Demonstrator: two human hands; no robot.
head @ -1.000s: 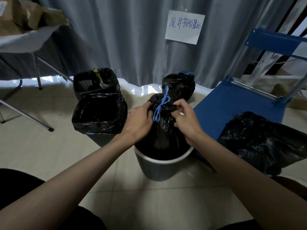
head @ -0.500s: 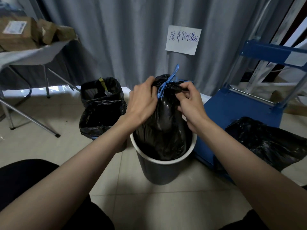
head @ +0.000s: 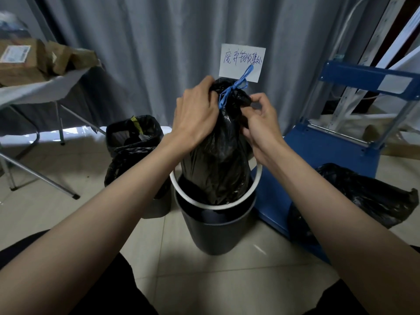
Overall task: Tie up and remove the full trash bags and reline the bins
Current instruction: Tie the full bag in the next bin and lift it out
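A full black trash bag, tied at the neck with a blue drawstring, hangs partly lifted out of the round dark bin. The bin's white ring has risen off the rim with the bag. My left hand grips the bag's neck from the left. My right hand pinches the gathered plastic just below the knot on the right.
Two bins lined with black bags stand at left of the round bin. A blue cart is at right with another black bag on it. A folding table with cardboard boxes is at far left. Grey curtain behind with a paper sign.
Both hands have raised the tied bag higher out of the bin, and the white ring has lifted off the rim with it.
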